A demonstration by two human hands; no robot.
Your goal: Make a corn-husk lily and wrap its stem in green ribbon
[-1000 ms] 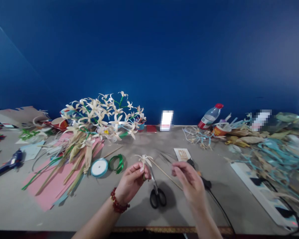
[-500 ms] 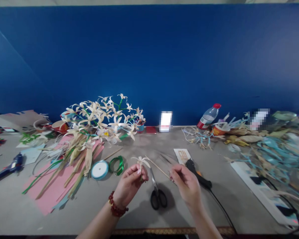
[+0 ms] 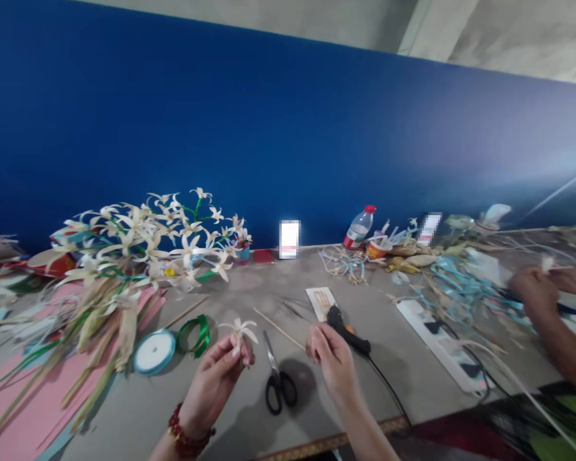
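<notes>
My left hand (image 3: 221, 365), with a red bead bracelet on its wrist, is closed on the short stem of a small artificial flower (image 3: 241, 328). The flower has narrow, pale, curled petals and faces up. My right hand (image 3: 333, 358) is closed, thumb against fingers, and whatever it may hold is hidden. A thin wooden stick (image 3: 278, 328) ends at its fingertips; I cannot tell whether they grip it. Between my hands lie black-handled scissors (image 3: 279, 384), blades pointing away. Behind my right hand is a black glue gun (image 3: 348, 331), its nozzle end by a white card (image 3: 319, 301).
Many pale flowers (image 3: 139, 224) stand at the left behind pink paper (image 3: 14, 390). A ribbon spool (image 3: 154, 352) and green ribbon (image 3: 196, 339) lie left of my hand. A power strip (image 3: 441, 349), bottle (image 3: 360, 227) and another person's hands (image 3: 537, 288) are to the right.
My view has turned to the right, so things on the table appear farther left and another person's hands show at the right. My left hand keeps the flower; my right hand stays closed.
</notes>
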